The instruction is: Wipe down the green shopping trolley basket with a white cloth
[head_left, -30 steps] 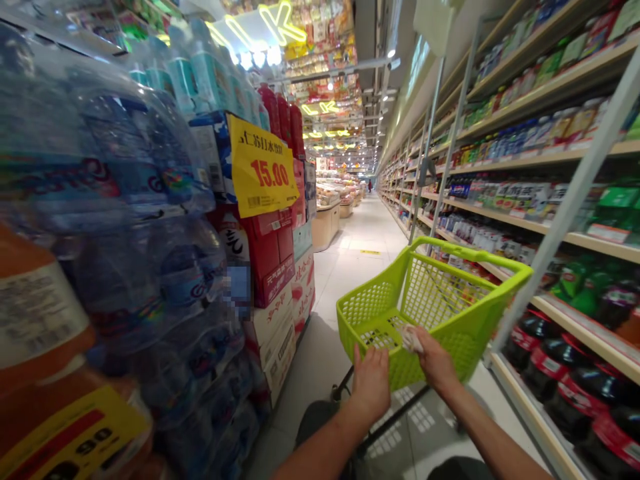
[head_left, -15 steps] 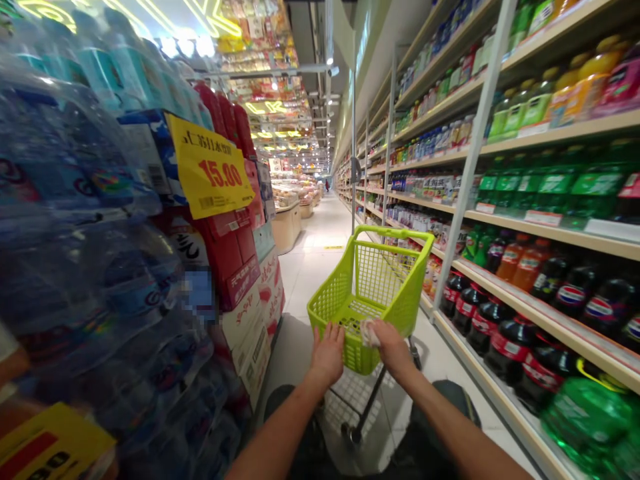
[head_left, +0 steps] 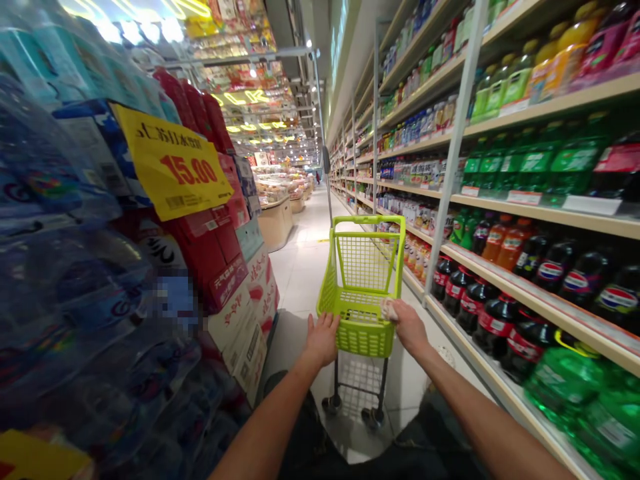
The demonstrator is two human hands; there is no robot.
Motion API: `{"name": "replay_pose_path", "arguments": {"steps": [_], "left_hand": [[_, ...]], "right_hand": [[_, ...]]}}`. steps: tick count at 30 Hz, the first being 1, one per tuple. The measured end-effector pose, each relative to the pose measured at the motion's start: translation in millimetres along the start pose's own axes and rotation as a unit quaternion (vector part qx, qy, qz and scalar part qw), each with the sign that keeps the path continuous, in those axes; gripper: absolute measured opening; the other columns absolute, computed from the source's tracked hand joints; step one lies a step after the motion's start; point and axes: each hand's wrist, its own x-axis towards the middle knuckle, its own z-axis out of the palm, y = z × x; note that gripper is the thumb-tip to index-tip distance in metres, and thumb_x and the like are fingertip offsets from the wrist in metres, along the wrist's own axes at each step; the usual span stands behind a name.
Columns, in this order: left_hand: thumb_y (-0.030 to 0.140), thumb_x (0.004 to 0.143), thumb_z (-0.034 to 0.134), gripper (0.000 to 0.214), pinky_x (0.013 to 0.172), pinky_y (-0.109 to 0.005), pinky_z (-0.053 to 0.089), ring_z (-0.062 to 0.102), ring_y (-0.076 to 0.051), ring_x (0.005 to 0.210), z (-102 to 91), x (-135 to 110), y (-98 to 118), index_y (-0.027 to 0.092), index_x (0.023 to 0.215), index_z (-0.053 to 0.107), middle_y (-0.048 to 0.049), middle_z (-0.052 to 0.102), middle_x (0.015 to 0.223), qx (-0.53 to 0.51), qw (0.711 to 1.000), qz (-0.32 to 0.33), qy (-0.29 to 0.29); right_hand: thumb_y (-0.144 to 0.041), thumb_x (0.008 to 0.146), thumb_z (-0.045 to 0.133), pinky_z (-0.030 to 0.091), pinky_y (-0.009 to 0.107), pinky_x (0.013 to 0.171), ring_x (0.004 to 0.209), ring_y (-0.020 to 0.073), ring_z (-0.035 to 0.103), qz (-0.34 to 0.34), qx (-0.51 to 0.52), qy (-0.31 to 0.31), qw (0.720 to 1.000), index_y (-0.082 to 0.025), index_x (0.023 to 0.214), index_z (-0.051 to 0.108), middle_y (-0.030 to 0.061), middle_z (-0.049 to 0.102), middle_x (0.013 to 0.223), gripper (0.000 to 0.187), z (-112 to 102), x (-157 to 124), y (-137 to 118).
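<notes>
A bright green shopping cart (head_left: 365, 343) with a latticed plastic basket stands on the floor right before me. My left hand (head_left: 323, 339) rests at the basket's near left corner, its fingers stretched out and apart. At the near right corner, my right hand (head_left: 411, 327) is closed around a crumpled whitish cloth (head_left: 389, 309), which touches or lies very close to the basket rim. Dark wheels carry the cart, and its handle bar (head_left: 369, 219) is on the far side.
Shelves of drink bottles (head_left: 545, 157) line the right side, with large green bottles (head_left: 565, 380) lowest. On the left rise stacked packs of bottled water (head_left: 95, 280) and cartons (head_left: 240, 327) under a yellow price sign (head_left: 175, 167). A tiled aisle (head_left: 313, 230) runs ahead past display counters (head_left: 275, 223).
The cart has swung round and now stands square to me, where it was angled before. Both hands have moved with its near corners, and my right hand has shifted right with the cloth.
</notes>
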Motion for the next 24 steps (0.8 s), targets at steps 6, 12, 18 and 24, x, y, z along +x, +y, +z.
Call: {"name": "replay_pose_path", "arguments": {"steps": [6, 12, 18, 24], "left_hand": [[0.015, 0.066, 0.040, 0.068, 0.105, -0.049, 0.015, 0.018, -0.022, 0.130, 5.9, 3, 11, 0.015, 0.133, 0.026, -0.0064, 0.028, 0.141, -0.040, 0.999, 0.024, -0.001], [0.004, 0.065, 0.034, 0.067, 0.106, -0.049, 0.010, 0.021, -0.018, 0.130, 3.0, 7, -6, 0.018, 0.131, 0.030, -0.0045, 0.029, 0.141, -0.080, 0.997, 0.020, 0.003], [0.001, 0.064, 0.036, 0.066, 0.106, -0.049, 0.008, 0.028, -0.020, 0.128, 1.9, 7, -14, 0.015, 0.128, 0.034, -0.0099, 0.032, 0.139, -0.124, 0.992, 0.010, -0.001], [0.002, 0.063, 0.046, 0.066, 0.098, -0.030, 0.034, 0.044, -0.018, 0.117, 17.3, 6, 8, 0.015, 0.126, 0.035, -0.0099, 0.046, 0.129, -0.513, 0.847, -0.080, 0.116]], "right_hand": [[0.002, 0.067, 0.033, 0.037, 0.040, 0.096, 0.117, 0.0189, 0.044, -0.075, 0.036, 0.035, 0.996, -0.013, 0.107, 0.059, 0.0104, 0.056, 0.118, 0.050, 17, -36, -63], [0.002, 0.068, 0.033, 0.040, 0.040, 0.094, 0.111, 0.0181, 0.049, -0.038, 0.088, 0.032, 0.995, -0.015, 0.106, 0.059, 0.0091, 0.059, 0.113, 0.050, 18, -27, -61], [-0.001, 0.060, 0.039, 0.041, 0.040, 0.092, 0.103, 0.0214, 0.055, 0.065, 0.196, -0.022, 0.978, -0.017, 0.099, 0.062, 0.0083, 0.062, 0.107, 0.049, 9, -9, -75], [-0.012, 0.070, 0.039, 0.049, 0.032, 0.078, 0.087, 0.0188, 0.061, 0.136, 0.395, -0.039, 0.908, -0.017, 0.098, 0.059, 0.0053, 0.066, 0.093, 0.034, -6, 12, -132]]}}
